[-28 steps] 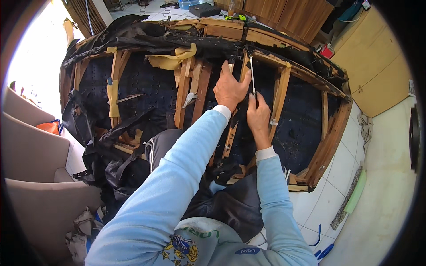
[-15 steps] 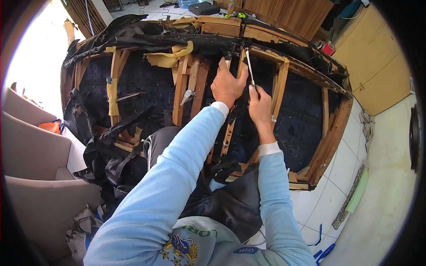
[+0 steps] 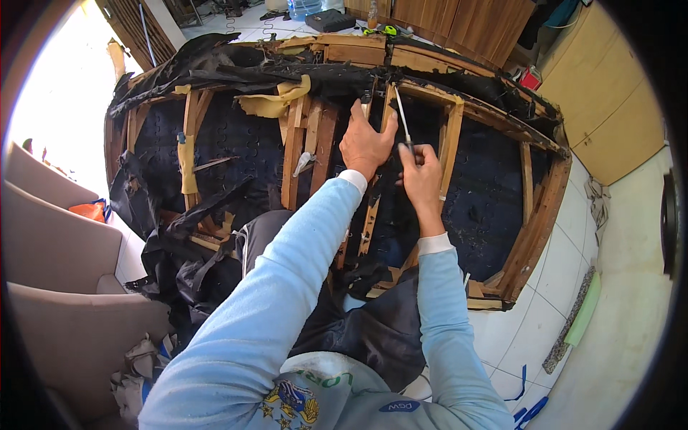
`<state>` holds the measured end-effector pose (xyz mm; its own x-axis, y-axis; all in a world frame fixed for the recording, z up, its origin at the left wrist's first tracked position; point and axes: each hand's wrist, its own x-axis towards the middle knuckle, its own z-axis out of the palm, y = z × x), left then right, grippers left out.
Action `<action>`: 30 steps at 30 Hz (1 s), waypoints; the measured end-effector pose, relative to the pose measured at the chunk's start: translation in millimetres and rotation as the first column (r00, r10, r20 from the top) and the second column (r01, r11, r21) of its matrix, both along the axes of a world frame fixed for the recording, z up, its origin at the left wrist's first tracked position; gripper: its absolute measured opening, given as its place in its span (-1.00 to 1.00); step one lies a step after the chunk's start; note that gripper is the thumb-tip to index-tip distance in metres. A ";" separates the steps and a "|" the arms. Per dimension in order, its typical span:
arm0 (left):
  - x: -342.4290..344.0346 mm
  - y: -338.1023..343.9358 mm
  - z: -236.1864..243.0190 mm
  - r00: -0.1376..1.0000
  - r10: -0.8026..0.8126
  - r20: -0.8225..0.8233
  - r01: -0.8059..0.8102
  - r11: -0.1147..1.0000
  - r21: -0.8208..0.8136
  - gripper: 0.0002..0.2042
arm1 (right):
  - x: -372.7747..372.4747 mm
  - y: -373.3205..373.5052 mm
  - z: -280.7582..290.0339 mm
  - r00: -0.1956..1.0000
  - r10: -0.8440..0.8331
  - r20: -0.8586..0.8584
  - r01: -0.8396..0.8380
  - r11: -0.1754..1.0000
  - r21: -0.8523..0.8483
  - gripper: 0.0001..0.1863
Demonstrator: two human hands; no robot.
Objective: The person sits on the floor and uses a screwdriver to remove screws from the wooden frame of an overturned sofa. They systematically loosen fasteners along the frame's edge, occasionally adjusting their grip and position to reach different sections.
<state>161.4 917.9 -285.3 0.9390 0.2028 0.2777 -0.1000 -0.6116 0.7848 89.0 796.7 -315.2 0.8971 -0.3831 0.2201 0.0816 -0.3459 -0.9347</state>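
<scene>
Over the wooden sofa frame (image 3: pixel 459 143) — right hand (image 3: pixel 423 175) clenched around a screwdriver (image 3: pixel 402 116), left hand (image 3: pixel 367 143) flat just beside.

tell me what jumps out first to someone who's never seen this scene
A stripped wooden sofa frame with torn black lining fills the middle, lying on white floor tiles. Over its centre, the left hand presses on a wooden slat while the right hand grips a thin metal tool pointing up. Yellow foam scraps hang at upper left, and beige cushions sit far left.
</scene>
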 end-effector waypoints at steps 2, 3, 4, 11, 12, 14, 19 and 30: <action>1.2 1.7 -0.9 1.000 0.006 0.020 -0.006 1.000 0.005 -0.09 | -1.1 -3.5 6.1 0.967 -0.194 0.165 0.252 0.819 -0.515 -0.50; 0.7 1.6 -1.3 1.000 0.007 0.028 -0.007 1.000 0.005 -0.10 | -5.4 0.4 17.5 0.953 -0.277 0.126 0.299 0.775 -0.557 -0.44; -0.2 1.3 -1.8 1.000 0.009 0.018 -0.009 1.000 0.005 -0.10 | -2.0 -6.0 12.5 0.988 -0.156 -0.013 0.143 0.934 -0.328 -0.44; 0.4 1.6 1.7 1.000 -0.001 0.004 0.001 1.000 -0.009 -0.09 | 2.6 -16.5 21.5 0.939 0.225 -0.259 -0.110 0.912 0.395 -0.46; -1.0 -0.6 1.2 1.000 -0.008 0.003 0.008 1.000 -0.010 -0.08 | 7.0 -16.7 9.1 0.981 0.049 -0.187 -0.036 0.997 0.072 -0.46; -1.8 -1.0 1.7 1.000 -0.004 0.008 0.004 1.000 -0.013 -0.09 | 15.5 -6.4 -5.6 0.976 -0.189 0.110 0.219 0.825 -0.521 -0.46; -1.5 -2.2 3.0 1.000 0.007 -0.010 -0.007 1.000 0.018 -0.09 | 15.6 -2.0 -5.1 0.993 -0.074 -0.090 0.063 0.991 -0.116 -0.42; 15.0 8.5 -24.8 0.915 0.086 0.394 -0.050 0.994 -0.100 -0.30 | -14.3 -6.7 27.4 0.700 0.389 0.599 -0.571 -0.199 0.797 -0.37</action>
<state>176.5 926.4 -310.1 0.7381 0.3021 0.6033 -0.3751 -0.5596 0.7391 74.7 790.1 -287.8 0.9412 0.2270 0.2503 -0.1461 0.9413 -0.3042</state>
